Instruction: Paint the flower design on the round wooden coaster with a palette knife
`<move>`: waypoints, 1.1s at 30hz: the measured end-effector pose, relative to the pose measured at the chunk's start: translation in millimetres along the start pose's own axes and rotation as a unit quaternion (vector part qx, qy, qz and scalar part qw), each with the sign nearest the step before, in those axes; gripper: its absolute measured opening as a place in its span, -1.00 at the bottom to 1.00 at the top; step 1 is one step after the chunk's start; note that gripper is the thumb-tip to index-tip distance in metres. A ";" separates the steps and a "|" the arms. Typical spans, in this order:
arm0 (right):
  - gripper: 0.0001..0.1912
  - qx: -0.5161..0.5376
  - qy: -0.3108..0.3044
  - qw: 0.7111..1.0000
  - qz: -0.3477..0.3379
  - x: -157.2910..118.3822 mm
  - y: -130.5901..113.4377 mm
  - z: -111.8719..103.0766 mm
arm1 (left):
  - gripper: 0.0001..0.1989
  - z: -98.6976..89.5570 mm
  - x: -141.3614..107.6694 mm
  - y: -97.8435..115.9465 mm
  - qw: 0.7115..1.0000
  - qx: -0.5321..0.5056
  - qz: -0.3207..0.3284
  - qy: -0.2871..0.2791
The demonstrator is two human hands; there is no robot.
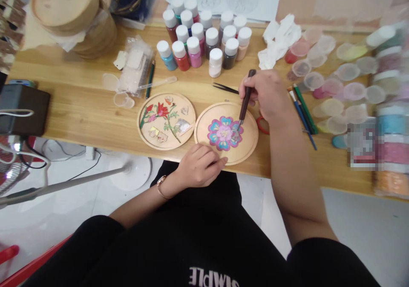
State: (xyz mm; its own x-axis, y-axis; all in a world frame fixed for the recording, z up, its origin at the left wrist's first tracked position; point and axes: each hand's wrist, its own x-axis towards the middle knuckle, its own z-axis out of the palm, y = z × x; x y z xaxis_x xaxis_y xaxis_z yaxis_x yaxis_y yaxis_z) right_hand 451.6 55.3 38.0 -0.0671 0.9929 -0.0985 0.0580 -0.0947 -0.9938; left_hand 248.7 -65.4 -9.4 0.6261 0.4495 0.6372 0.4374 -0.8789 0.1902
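My right hand (263,94) grips a dark wooden-handled pointed tool (246,101), and its metal tip touches a pink and blue flower (224,133) on a round wooden plaque (204,127). My left hand (200,165) rests on the plaque's near rim, fingers lightly curled, holding nothing. To the left lies a second wooden plaque (188,127) bearing a red flower with green stems (162,112) and shiny fragments. Black tweezers (225,88) lie just beyond the nearer fingers of my right hand.
Several paint bottles (198,44) stand on the wooden table (79,112). Small pigment cups (348,95), brushes (303,112), a red ring (262,125), a plastic dropper (156,82), crumpled tissue (277,42) and stacked wooden discs (65,5) surround the plaques.
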 end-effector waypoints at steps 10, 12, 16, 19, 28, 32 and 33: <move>-0.68 0.000 -0.008 1.000 0.006 -0.8 -1.8 0.4 | -0.91 0.1 -0.6 0.2 1.000 -0.001 -0.001 0.000; -0.67 0.000 -0.006 1.000 0.008 -0.6 -2.2 0.4 | -0.91 0.2 -0.4 0.2 1.000 -0.003 0.000 0.000; -0.67 -0.017 -0.014 1.000 0.020 0.1 -2.6 -0.5 | -0.91 0.3 -0.6 -0.3 1.000 -0.002 -0.001 0.001; -0.67 -0.014 -0.014 1.000 0.018 0.3 -2.5 -1.0 | -0.91 0.2 -1.1 -0.5 1.000 -0.001 -0.002 -0.001; -0.69 -0.015 -0.002 1.000 0.006 -3.0 -5.1 1.6 | -0.90 -0.8 -0.1 0.1 1.000 -0.004 -0.001 -0.004; -0.69 -0.024 -0.005 1.000 -0.002 -2.7 -4.5 0.5 | -0.90 -1.2 0.5 0.1 1.000 0.001 -0.001 -0.009; -0.69 -0.024 -0.009 1.000 0.000 -1.9 -3.8 -0.2 | -0.90 -1.2 0.5 0.1 1.000 0.002 -0.002 -0.009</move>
State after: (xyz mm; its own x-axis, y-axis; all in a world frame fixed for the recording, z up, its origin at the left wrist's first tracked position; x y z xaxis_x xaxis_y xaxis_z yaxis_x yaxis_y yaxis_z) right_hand 451.7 53.8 42.0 -0.0856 0.9914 -0.0990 0.1052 -0.0898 -0.9904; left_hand 248.3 -65.5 -8.1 0.6353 0.4556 0.6236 0.4420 -0.8766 0.1903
